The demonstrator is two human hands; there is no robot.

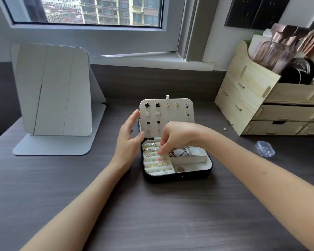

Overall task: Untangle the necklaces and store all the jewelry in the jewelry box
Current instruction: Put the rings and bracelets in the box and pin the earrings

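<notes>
**Seating a small piece in the ring rolls**

Working in the middle of the desk point(152, 214), toward its far edge, you have the jewelry box point(178, 178) open in front of you. Your right grip point(178, 134) reaches down over the ring rolls point(153, 163) in the box's left half, fingertips point(160, 152) bunched together. I cannot tell whether they pinch a piece or only press one into place. Your left grip point(129, 136) is released, its fingers resting against the left edge of the upright earring panel point(167, 116).

Steady that panel lightly; a hard push would likely tip it back or jar the studs pinned to it. Bring the piece straight down into the slot between two rolls rather than sliding it sideways, since the neighbouring rows are crowded and easy to dislodge. Lift your right wrist clear of the bracelets point(181, 151) in the rear right compartment.

One loose piece point(223, 128) lies near the desk's right edge, just beside the wooden organizer point(246, 98); it probably needs storing too.
</notes>
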